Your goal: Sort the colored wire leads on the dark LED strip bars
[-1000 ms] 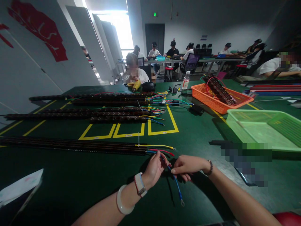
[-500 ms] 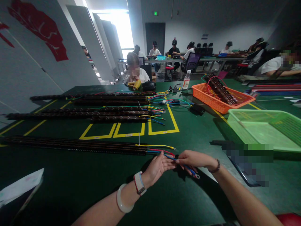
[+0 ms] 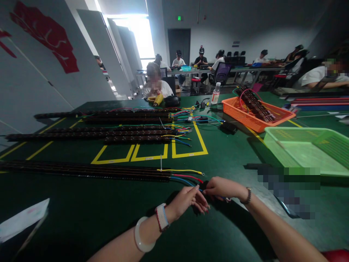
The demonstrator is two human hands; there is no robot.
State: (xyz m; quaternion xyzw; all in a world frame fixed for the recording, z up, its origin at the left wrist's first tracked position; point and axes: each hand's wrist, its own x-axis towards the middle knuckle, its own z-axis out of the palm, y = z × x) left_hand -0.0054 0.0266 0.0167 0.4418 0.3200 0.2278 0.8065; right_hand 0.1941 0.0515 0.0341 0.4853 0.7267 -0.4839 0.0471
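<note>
A long black sleeved cable bundle [image 3: 114, 172] lies across the near part of the table, with yellow, red and blue wires coming out at its right end. The yellow wire [image 3: 188, 171] and the red wire [image 3: 188, 177] lie loose. My right hand [image 3: 225, 188] is closed in a pinch on the blue wire [image 3: 182, 179], whose ring terminal [image 3: 228, 199] pokes out below the palm. Just left of it, my left hand [image 3: 188, 201] has its thumb tip by the blue wire and its fingers loosely bent and apart; whether it touches the wire is unclear.
More cable bundles [image 3: 109, 134] lie farther back, near yellow tape outlines. At right stand a green basket [image 3: 302, 131] and an orange basket [image 3: 245, 122] holding another bundle. A dark, partly blurred object [image 3: 283, 193] lies near my right forearm. A person [image 3: 158, 87] sits across the table.
My left hand has turned from palm-up beneath the blue wire to sideways, fingers drooping and slightly lower. My right hand keeps its pinch; less of the wire's end shows below it.
</note>
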